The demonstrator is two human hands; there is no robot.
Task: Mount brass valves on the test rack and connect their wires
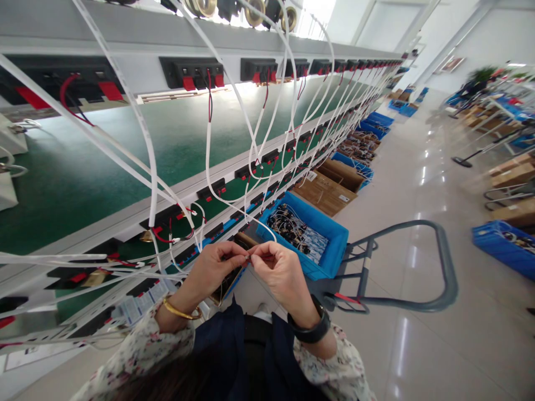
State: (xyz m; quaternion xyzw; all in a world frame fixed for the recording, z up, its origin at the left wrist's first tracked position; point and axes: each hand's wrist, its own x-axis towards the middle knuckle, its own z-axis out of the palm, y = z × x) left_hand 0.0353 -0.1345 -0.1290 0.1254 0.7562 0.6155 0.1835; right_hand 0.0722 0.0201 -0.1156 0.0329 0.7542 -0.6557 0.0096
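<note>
Low in front of my body, my left hand (215, 272) and my right hand (284, 274) meet at the fingertips, both closed in a pinch. A white cable (246, 213) hangs from the rack and runs in behind the fingers of my right hand. Between the fingertips shows a tiny dark and reddish bit, which looks like the cable's wire end; the fingers cover most of it. Along the rack, black terminal blocks (192, 73) with red levers grip the red and black wires of other white cables.
On the right stands a cart with a grey handle (445, 267). Beside the rack are a blue crate (334, 236) of wired parts and a cardboard box (324, 192). Loose white cables (152, 167) loop across the rack at left. Another blue crate (501, 245) sits far right.
</note>
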